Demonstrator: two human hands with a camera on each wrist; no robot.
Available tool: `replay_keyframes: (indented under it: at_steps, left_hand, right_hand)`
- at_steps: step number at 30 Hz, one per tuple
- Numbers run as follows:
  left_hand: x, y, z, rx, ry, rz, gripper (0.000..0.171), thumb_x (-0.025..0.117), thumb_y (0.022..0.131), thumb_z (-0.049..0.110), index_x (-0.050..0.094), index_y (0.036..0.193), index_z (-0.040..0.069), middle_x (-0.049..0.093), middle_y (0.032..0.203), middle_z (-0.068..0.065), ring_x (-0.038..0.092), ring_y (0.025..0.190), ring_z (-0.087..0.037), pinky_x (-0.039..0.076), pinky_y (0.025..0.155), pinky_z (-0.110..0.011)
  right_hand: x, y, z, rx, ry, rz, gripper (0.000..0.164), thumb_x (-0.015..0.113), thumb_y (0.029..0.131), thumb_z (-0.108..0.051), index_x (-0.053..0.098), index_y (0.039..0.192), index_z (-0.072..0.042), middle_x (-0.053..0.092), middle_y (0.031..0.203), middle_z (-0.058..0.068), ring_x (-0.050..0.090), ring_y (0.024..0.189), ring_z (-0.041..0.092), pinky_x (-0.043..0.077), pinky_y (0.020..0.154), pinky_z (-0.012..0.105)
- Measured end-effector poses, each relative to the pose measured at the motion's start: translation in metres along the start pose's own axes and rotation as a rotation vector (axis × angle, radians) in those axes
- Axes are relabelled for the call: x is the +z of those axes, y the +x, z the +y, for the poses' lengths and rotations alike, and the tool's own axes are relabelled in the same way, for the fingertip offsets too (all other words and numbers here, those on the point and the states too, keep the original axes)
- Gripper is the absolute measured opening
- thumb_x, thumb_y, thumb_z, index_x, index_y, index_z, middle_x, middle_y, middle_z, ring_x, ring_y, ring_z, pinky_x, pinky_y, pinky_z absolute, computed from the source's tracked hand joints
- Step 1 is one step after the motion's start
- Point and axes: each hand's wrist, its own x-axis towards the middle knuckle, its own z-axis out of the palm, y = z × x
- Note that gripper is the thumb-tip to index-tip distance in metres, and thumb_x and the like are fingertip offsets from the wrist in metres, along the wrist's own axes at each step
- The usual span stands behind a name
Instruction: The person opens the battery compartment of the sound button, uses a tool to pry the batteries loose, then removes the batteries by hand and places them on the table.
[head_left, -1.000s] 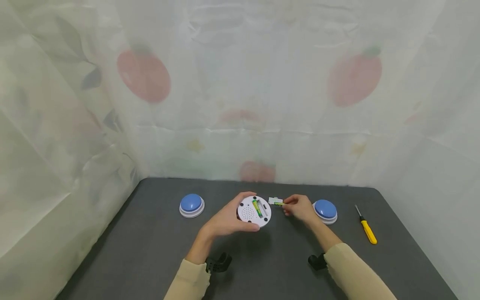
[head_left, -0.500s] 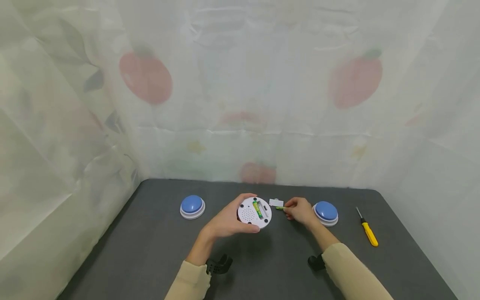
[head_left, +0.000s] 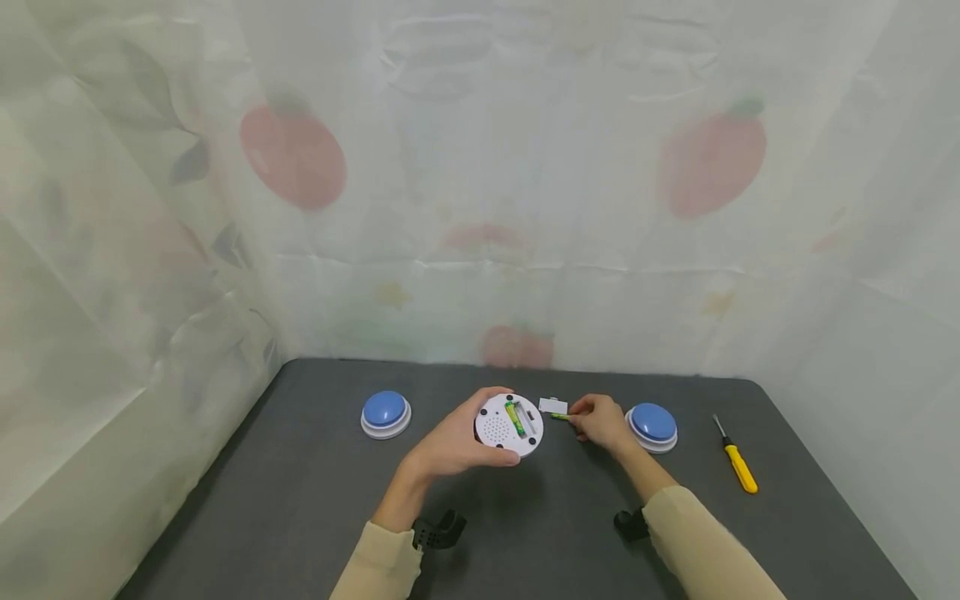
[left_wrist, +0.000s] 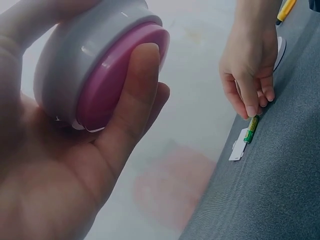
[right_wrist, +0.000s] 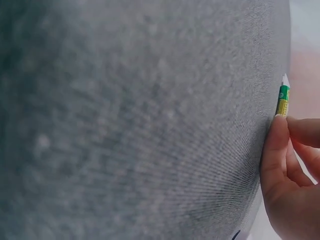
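Note:
My left hand (head_left: pixel 450 439) grips a round push-button device (head_left: pixel 495 430) by its rim, with its white underside toward the head camera. A green battery (head_left: pixel 514 418) lies in one slot of its battery compartment; the slot beside it is bare. In the left wrist view, the device's pink button (left_wrist: pixel 120 75) shows under my fingers. Low over the table, my right hand (head_left: pixel 600 421) pinches the end of a second green-and-yellow battery (right_wrist: pixel 283 100) between thumb and fingertips. Right beside that battery lies a small white battery cover (head_left: pixel 553 405).
One blue push-button (head_left: pixel 384 409) stands on the dark table (head_left: pixel 315 500) at the left. Another blue push-button (head_left: pixel 652 422) stands just behind my right wrist. Farther right lies a screwdriver (head_left: pixel 738 467) with a yellow handle. A pale printed curtain (head_left: pixel 480 208) hangs along the back.
My right hand, with the battery, has shifted slightly toward me, from over the edge of the white cover to just in front of it. My left hand holds the device still.

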Motion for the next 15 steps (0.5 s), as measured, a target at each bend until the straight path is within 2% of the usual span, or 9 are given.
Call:
replay_keyframes:
  at_steps: [10, 15]
  left_hand:
    - [0.000, 0.000, 0.000, -0.014, -0.001, -0.010, 0.086, 0.090, 0.075, 0.015, 0.044, 0.147, 0.011, 0.058, 0.114, -0.008, 0.058, 0.096, -0.021, 0.050, 0.079, -0.032]
    - [0.000, 0.000, 0.001, -0.008, 0.013, -0.008, 0.085, 0.090, 0.075, 0.017, 0.044, 0.147, 0.011, 0.059, 0.113, -0.008, 0.058, 0.095, -0.021, 0.050, 0.080, -0.032]
  right_hand:
    - [-0.007, -0.006, -0.006, 0.000, 0.104, 0.008, 0.015, 0.068, 0.094, 0.000, 0.068, 0.105, 0.010, 0.067, 0.089, 0.016, 0.063, 0.072, 0.019, 0.058, 0.063, 0.033]
    - [-0.010, -0.008, -0.016, -0.012, 0.111, 0.026, 0.015, 0.069, 0.095, -0.005, 0.070, 0.105, 0.006, 0.068, 0.092, 0.014, 0.064, 0.070, 0.018, 0.057, 0.064, 0.031]
